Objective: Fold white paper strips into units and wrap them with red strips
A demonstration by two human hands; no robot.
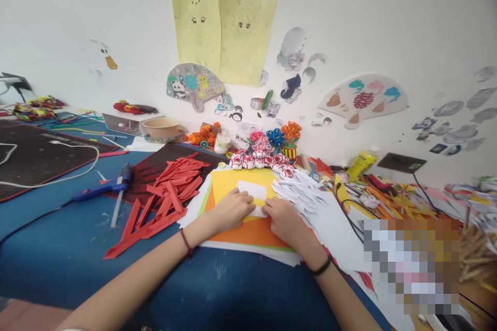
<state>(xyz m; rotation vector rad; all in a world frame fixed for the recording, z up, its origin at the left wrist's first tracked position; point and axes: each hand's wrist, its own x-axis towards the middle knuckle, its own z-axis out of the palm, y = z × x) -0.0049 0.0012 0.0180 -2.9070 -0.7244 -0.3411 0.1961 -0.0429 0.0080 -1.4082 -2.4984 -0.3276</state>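
Observation:
My left hand (234,209) and my right hand (284,221) face each other over a stack of coloured paper, fingers bent and closed. Between their fingertips is a small white piece of paper (258,211), pinched at both ends and partly covered by the fingers. Just beyond it, a white rectangle of paper (251,188) lies flat on a yellow sheet (221,182). Under my wrists, an orange sheet (248,234) tops green and white sheets. Red folded paper strips (171,196) are heaped left of my left hand, and white paper strips (301,194) spread beyond my right.
A blue glue gun (112,186) with a black cord lies on the blue table cover (70,227). Paper flowers (275,137) and a beige bowl (161,128) stand by the wall. At right are a yellow bottle (362,164), loose scraps and a blurred-out patch.

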